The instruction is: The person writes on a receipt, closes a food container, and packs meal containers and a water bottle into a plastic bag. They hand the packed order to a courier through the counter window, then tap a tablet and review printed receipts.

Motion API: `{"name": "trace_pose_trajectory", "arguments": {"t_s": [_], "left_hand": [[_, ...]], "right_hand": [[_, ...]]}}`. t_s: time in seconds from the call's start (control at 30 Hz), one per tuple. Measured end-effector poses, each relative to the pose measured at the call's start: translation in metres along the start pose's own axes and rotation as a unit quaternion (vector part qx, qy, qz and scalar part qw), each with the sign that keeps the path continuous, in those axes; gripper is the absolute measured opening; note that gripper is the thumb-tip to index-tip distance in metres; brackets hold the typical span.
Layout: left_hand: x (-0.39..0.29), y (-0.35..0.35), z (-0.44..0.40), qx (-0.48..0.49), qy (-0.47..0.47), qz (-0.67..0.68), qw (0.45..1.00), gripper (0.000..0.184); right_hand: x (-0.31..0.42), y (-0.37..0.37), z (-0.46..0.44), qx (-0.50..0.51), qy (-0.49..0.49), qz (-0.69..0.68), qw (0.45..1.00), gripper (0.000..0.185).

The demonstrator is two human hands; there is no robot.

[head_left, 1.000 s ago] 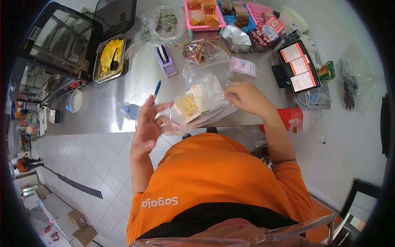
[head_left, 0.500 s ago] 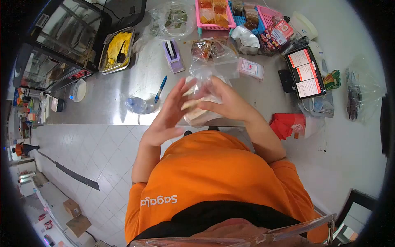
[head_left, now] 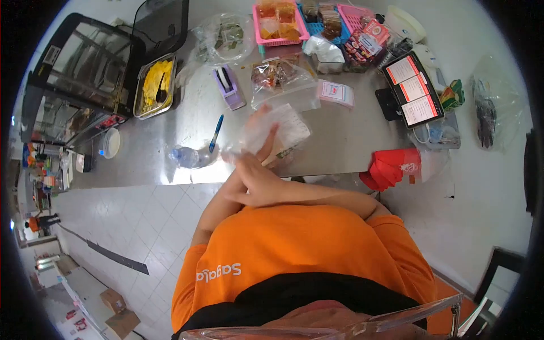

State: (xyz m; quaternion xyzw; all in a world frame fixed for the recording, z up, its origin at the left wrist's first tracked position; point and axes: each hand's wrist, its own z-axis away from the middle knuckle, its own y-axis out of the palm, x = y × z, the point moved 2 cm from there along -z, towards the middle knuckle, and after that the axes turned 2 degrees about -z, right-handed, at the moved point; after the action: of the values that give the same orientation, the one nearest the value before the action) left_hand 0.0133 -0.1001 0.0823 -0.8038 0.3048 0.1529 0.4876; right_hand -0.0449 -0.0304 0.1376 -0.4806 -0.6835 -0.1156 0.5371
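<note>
My left hand (head_left: 267, 139) reaches over the near edge of the steel counter, its fingers apart. A thin, translucent plastic piece (head_left: 249, 133), like a bag or disposable glove, lies over part of it. My right hand (head_left: 255, 178) crosses over my left wrist, fingers bent at the plastic's near end; blur hides the exact grip. Just beyond my left fingers lies a white, faintly printed packet (head_left: 293, 127) in clear wrapping. Left of my hands are a blue pen (head_left: 216, 134) and a clear plastic bottle (head_left: 190, 157) on its side.
Behind are a purple tape dispenser (head_left: 229, 90), a zip bag of food (head_left: 280, 79), a pink basket (head_left: 277, 41) and a tray of yellow food (head_left: 153, 88). On the right stand a tablet (head_left: 413, 90) and red packaging (head_left: 391, 169). A glass display case (head_left: 85, 73) is at left.
My hands were apart, with clear plastic between them. Now my right hand has moved left across my left wrist, and the plastic covers part of my left hand.
</note>
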Motion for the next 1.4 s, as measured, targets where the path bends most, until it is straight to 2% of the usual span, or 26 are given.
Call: {"name": "trace_pose_trajectory", "arguments": {"t_s": [0.07,0.1,0.13,0.2,0.23,0.27,0.33,0.43,0.53,0.57,0.67,0.7,0.73,0.77,0.8,0.83,0.9,0.97,1.07,1.1,1.13,1.17,1.23,1.27,1.3,1.4], "left_hand": [[0.033,0.014,0.006,0.019,0.062,-0.022,0.998,0.009],[0.054,0.020,0.007,0.145,0.059,-0.106,0.982,0.015],[0.057,0.014,0.009,0.113,0.042,-0.077,0.990,0.015],[0.059,0.003,0.013,0.047,0.008,-0.022,0.999,0.017],[0.080,0.016,0.016,0.031,-0.215,0.127,0.968,0.023],[0.072,0.005,0.008,-0.010,-0.304,0.236,0.923,0.028],[0.027,-0.039,-0.015,-0.092,-0.460,0.437,0.767,0.037],[-0.030,-0.079,-0.044,-0.084,-0.463,0.579,0.666,0.032],[0.015,-0.047,-0.022,0.096,-0.451,0.732,0.502,0.033],[0.023,-0.040,-0.012,0.094,-0.441,0.732,0.511,0.032],[0.016,-0.056,-0.019,0.059,-0.506,0.556,0.657,0.029],[0.038,-0.054,-0.012,0.132,-0.498,0.295,0.805,0.028],[0.042,-0.064,-0.018,0.145,-0.362,0.172,0.905,0.025],[0.043,-0.076,-0.022,0.151,-0.215,0.037,0.964,0.021],[0.042,-0.088,-0.023,0.155,-0.062,-0.105,0.980,0.019],[0.024,-0.103,-0.025,0.075,-0.105,0.026,0.991,0.013],[0.000,-0.137,-0.025,0.047,0.006,-0.041,0.998,0.015],[-0.036,-0.180,-0.035,0.072,0.079,-0.083,0.991,0.012],[-0.027,-0.212,-0.003,-0.076,0.076,-0.115,0.988,0.015],[-0.008,-0.227,0.027,-0.077,-0.005,-0.117,0.990,0.015],[-0.014,-0.242,0.047,-0.129,-0.042,-0.259,0.956,0.017],[-0.013,-0.256,0.069,-0.228,-0.136,-0.157,0.951,0.018],[0.000,-0.280,0.127,-0.408,-0.274,0.113,0.863,0.024],[0.012,-0.289,0.161,-0.493,-0.318,0.258,0.767,0.031],[0.003,-0.297,0.164,-0.589,-0.408,0.270,0.643,0.041],[0.003,-0.315,0.204,-0.649,-0.438,0.277,0.557,0.042]], "right_hand": [[-0.011,-0.010,0.022,0.048,-0.020,0.011,0.999,0.055],[-0.019,-0.022,0.032,0.046,-0.002,-0.056,0.997,0.051],[-0.025,-0.037,0.044,0.044,0.016,-0.124,0.991,0.048],[-0.030,-0.073,0.069,-0.122,0.007,-0.054,0.991,0.040],[-0.040,-0.089,0.081,-0.164,0.022,0.018,0.986,0.039],[-0.050,-0.105,0.088,-0.204,0.037,0.091,0.974,0.038],[-0.062,-0.136,0.084,-0.244,0.018,0.135,0.960,0.038],[-0.066,-0.157,0.050,-0.271,-0.115,0.105,0.950,0.043],[-0.066,-0.125,0.019,-0.346,-0.035,-0.068,0.935,0.042],[-0.070,-0.112,0.013,-0.342,0.021,-0.139,0.929,0.042],[-0.092,-0.070,0.013,-0.254,0.215,-0.393,0.857,0.041],[-0.099,-0.059,0.019,-0.205,0.269,-0.481,0.809,0.041],[-0.100,-0.048,0.029,-0.148,0.309,-0.561,0.754,0.041],[-0.099,-0.041,0.041,-0.083,0.327,-0.635,0.695,0.042],[-0.096,-0.038,0.054,-0.015,0.338,-0.702,0.626,0.042],[-0.088,-0.041,0.065,0.050,0.332,-0.754,0.565,0.043],[-0.074,-0.060,0.068,0.115,0.298,-0.800,0.509,0.045],[-0.061,-0.081,0.036,0.095,0.258,-0.791,0.546,0.047],[-0.051,-0.081,-0.036,0.010,0.251,-0.722,0.645,0.038],[-0.051,-0.069,-0.055,-0.024,0.265,-0.693,0.670,0.035],[-0.051,-0.056,-0.073,-0.059,0.276,-0.663,0.694,0.031],[-0.054,-0.039,-0.091,-0.039,0.292,-0.632,0.717,0.029],[-0.069,0.004,-0.118,0.001,0.322,-0.565,0.759,0.024],[-0.070,0.028,-0.132,0.041,0.297,-0.466,0.832,0.024],[-0.070,0.052,-0.145,0.080,0.263,-0.360,0.892,0.024],[-0.088,0.101,-0.172,0.140,0.178,-0.124,0.966,0.026]]}}
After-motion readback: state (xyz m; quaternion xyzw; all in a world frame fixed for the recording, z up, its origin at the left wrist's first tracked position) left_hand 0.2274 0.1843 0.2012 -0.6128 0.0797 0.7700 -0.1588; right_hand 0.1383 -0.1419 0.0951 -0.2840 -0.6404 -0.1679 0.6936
